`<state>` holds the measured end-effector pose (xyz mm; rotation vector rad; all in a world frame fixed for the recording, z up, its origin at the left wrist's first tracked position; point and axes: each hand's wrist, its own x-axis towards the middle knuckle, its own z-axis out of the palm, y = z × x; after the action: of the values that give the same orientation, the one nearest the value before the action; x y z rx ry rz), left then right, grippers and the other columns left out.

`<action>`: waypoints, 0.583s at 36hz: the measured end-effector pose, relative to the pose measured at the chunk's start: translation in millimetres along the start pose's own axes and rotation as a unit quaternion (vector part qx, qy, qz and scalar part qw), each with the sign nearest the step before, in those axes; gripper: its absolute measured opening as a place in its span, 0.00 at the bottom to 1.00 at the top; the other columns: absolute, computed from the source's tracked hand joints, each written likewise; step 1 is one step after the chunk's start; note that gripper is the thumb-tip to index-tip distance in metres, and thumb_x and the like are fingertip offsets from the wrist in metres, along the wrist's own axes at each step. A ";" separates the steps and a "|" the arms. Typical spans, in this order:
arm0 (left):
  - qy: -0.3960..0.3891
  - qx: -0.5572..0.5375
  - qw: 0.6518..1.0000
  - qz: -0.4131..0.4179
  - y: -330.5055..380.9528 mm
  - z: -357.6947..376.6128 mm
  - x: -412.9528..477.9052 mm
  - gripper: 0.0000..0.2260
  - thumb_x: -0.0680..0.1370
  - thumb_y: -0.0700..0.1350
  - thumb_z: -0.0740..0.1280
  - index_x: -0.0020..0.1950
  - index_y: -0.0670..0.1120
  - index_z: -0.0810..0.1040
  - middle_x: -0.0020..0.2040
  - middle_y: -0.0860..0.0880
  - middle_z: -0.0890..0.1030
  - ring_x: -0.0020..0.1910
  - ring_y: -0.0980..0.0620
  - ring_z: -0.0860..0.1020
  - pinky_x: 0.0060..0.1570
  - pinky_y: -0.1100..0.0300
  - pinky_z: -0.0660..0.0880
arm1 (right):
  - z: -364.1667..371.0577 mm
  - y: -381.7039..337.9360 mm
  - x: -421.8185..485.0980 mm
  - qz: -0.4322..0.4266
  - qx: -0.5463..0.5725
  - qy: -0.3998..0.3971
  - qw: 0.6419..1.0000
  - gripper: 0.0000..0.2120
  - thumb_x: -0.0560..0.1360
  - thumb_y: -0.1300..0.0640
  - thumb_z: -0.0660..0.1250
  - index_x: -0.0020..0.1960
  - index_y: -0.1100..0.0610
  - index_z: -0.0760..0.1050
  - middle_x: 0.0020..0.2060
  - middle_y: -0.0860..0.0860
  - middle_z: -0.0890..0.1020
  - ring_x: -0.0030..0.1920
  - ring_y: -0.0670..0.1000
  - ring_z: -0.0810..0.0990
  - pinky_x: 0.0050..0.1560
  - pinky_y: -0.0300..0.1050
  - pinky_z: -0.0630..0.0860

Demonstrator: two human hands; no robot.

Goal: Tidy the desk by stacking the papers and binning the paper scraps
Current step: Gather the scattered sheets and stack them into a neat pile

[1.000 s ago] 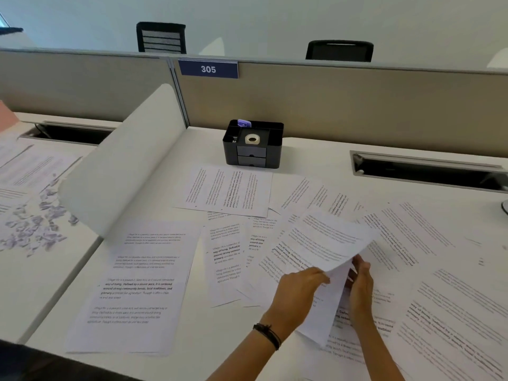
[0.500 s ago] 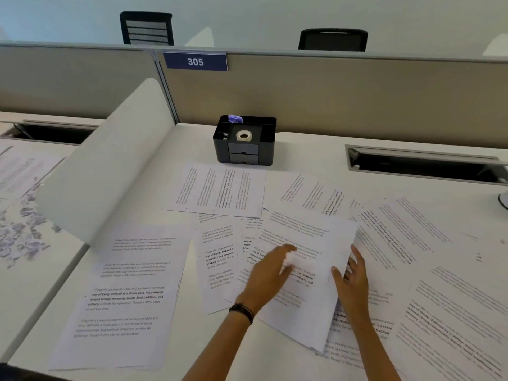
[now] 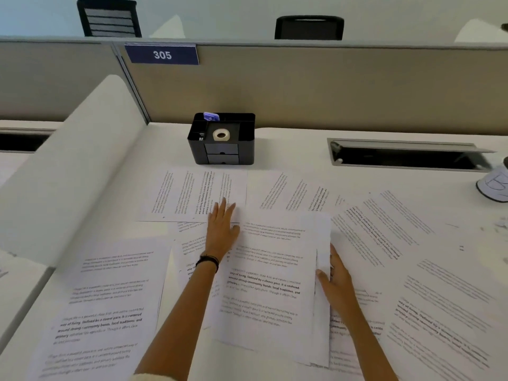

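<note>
Several printed sheets lie scattered over the white desk (image 3: 288,145). A small stack of papers (image 3: 272,284) sits in the middle front. My right hand (image 3: 334,279) holds the stack's right edge, thumb curled over the lifted sheets. My left hand (image 3: 222,226) reaches forward with straight fingers and rests flat on a sideways sheet (image 3: 192,193) near the desk's back. Another large sheet (image 3: 101,306) lies at the front left, and more sheets (image 3: 384,229) spread to the right. No paper scraps are in view now.
A black desk organiser (image 3: 224,140) with a tape roll stands at the back centre. A white curved divider (image 3: 74,166) borders the left. An open cable tray (image 3: 406,156) is at the back right. A white object (image 3: 494,187) sits at the right edge.
The lifted sheet has been laid onto the stack. My left hand moved forward off the stack to the sideways sheet. The view shifted right, so the scraps on the left desk left the frame.
</note>
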<state>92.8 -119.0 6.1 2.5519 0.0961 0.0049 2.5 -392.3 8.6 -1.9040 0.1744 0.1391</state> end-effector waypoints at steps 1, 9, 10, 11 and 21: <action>-0.008 0.012 1.000 0.005 -0.7 0.4 4.2 0.25 0.78 0.40 0.60 0.74 0.45 0.58 0.76 0.44 0.51 0.76 0.45 0.47 0.72 0.51 0.43 | -1.3 -1.5 1.3 -0.002 -0.015 -0.012 1.000 0.32 0.76 0.69 0.60 0.74 0.54 0.52 0.70 0.47 0.63 0.70 0.47 0.62 0.67 0.39 0.59; 0.037 0.079 0.996 0.031 -12.3 7.5 14.1 0.19 0.79 0.41 0.58 0.71 0.42 0.66 0.72 0.44 0.66 0.71 0.44 0.64 0.70 0.48 0.61 | -25.5 -2.6 16.7 -0.101 -0.175 0.090 0.975 0.19 0.76 0.69 0.61 0.66 0.62 0.69 0.59 0.58 0.76 0.58 0.54 0.76 0.61 0.35 0.68; 0.038 0.081 0.996 0.030 -12.5 7.9 13.6 0.19 0.79 0.41 0.58 0.71 0.42 0.66 0.72 0.44 0.66 0.71 0.44 0.64 0.70 0.48 0.62 | -29.0 0.4 19.1 -0.101 -0.210 0.103 0.967 0.19 0.76 0.68 0.61 0.66 0.62 0.69 0.63 0.58 0.73 0.64 0.56 0.71 0.65 0.41 0.64; 0.038 0.081 0.996 0.029 -12.1 8.1 12.6 0.19 0.79 0.41 0.58 0.71 0.42 0.66 0.72 0.44 0.66 0.71 0.43 0.64 0.70 0.48 0.62 | -32.2 2.8 21.7 -0.090 -0.240 0.113 0.960 0.19 0.76 0.68 0.61 0.67 0.62 0.68 0.66 0.58 0.70 0.68 0.57 0.67 0.67 0.45 0.61; 0.003 0.060 0.998 0.017 -20.9 5.7 -13.4 0.30 0.74 0.54 0.53 0.75 0.44 0.57 0.76 0.45 0.56 0.75 0.47 0.54 0.73 0.51 0.49 | -43.7 -13.9 53.1 0.021 -0.463 0.026 0.886 0.32 0.76 0.51 0.62 0.73 0.63 0.54 0.70 0.61 0.61 0.70 0.59 0.61 0.65 0.50 0.67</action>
<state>78.2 -105.8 -10.0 2.6735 0.0560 0.0220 57.7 -431.7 26.2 -2.8648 0.2044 0.2250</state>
